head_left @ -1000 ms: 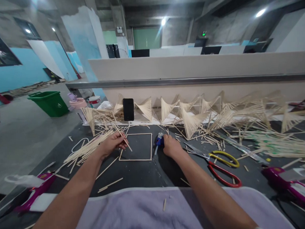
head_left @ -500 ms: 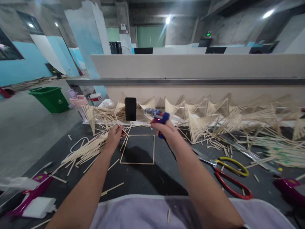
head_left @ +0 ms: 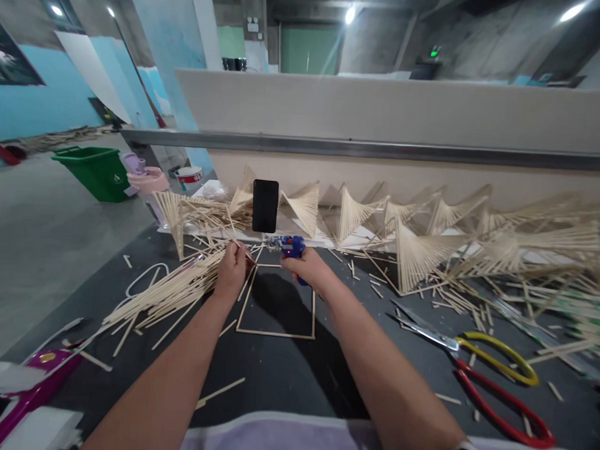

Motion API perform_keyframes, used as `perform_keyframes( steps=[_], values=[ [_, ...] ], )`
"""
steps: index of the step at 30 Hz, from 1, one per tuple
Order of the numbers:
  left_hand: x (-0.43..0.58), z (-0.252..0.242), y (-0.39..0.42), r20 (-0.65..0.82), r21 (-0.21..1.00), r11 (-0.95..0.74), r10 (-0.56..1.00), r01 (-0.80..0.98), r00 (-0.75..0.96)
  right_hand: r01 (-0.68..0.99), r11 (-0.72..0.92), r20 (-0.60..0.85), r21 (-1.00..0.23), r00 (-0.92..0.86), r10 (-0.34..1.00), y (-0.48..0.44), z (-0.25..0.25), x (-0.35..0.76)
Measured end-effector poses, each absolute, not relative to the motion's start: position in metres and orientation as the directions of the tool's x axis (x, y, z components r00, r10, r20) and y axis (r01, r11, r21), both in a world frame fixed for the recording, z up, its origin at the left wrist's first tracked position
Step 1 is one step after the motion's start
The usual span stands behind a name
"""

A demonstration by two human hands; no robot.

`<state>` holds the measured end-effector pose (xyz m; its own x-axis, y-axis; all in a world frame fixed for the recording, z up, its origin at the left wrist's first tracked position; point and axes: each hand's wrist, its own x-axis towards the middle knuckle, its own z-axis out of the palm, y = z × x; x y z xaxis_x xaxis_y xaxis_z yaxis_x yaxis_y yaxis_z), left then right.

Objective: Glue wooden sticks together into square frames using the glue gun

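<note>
My right hand (head_left: 306, 268) is wrapped round a blue glue gun (head_left: 293, 246) with a small red light, its nozzle pointing left. Facing it, my left hand (head_left: 233, 268) is closed in a pinch on a thin wooden stick (head_left: 231, 221) that slants up from the fingers. Both hands are above the far side of a square frame of wooden sticks (head_left: 276, 334), which lies flat on the dark table. The fingertips of my left hand are near the frame's far left corner. Beside that hand lies a heap of loose sticks (head_left: 164, 296).
Scissors with yellow and red handles (head_left: 457, 345) lie open at right. A phone (head_left: 265, 206) stands upright behind the frame. Fanned stick models (head_left: 419, 255) line the back by a low partition (head_left: 358, 112). A magenta tool (head_left: 38, 386) is at near left; a green bin (head_left: 92, 172) stands beyond.
My right hand has brought the glue gun left and lower, closer to my left hand. The left hand still pinches near the far left corner. The view has tilted down.
</note>
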<state>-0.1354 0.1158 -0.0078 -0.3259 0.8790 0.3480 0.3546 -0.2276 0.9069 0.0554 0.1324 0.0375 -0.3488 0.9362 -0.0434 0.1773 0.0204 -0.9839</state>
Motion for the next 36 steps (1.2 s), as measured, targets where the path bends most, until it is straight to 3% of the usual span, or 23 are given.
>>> perform_keyframes(
  steps=[6,12,14,18,22,25,30,33,36],
  values=[
    [-0.137,-0.006,0.115,0.266,0.939,-0.162,0.901,0.304,-0.342,0.137,-0.111,-0.159,-0.984,-0.422,0.892,0.136,0.017,0.049],
    [-0.143,-0.008,0.116,0.287,0.934,-0.168,0.879,0.316,-0.38,0.166,-0.141,-0.203,-0.976,-0.456,0.867,0.134,0.004,0.051],
    [-0.144,-0.006,0.116,0.286,0.953,-0.219,0.877,0.209,-0.387,0.084,-0.167,-0.187,-0.982,-0.466,0.865,0.133,0.004,0.051],
    [-0.138,0.004,0.114,0.176,0.95,-0.261,0.899,-0.17,-0.4,-0.132,-0.196,-0.096,-0.972,-0.535,0.839,0.129,0.01,0.053],
    [-0.12,0.018,0.106,0.09,0.868,-0.216,0.954,-0.446,-0.286,-0.177,-0.097,0.009,-0.979,-0.52,0.854,0.127,0.019,0.055],
    [-0.1,0.024,0.096,0.036,0.819,-0.168,0.969,-0.548,-0.244,-0.101,0.017,0.064,-0.995,-0.477,0.876,0.125,0.025,0.054],
    [-0.077,0.025,0.085,-0.081,0.776,-0.029,0.986,-0.63,-0.146,0.266,0.201,0.097,-0.943,-0.359,0.929,0.119,0.032,0.05],
    [-0.076,0.025,0.084,-0.071,0.776,-0.038,0.986,-0.63,-0.148,0.327,0.319,0.21,-0.889,-0.329,0.921,0.117,0.033,0.047],
    [-0.078,0.025,0.085,-0.052,0.787,-0.048,0.988,-0.615,-0.143,0.35,0.338,0.239,-0.874,-0.296,0.925,0.116,0.033,0.046]
  ],
)
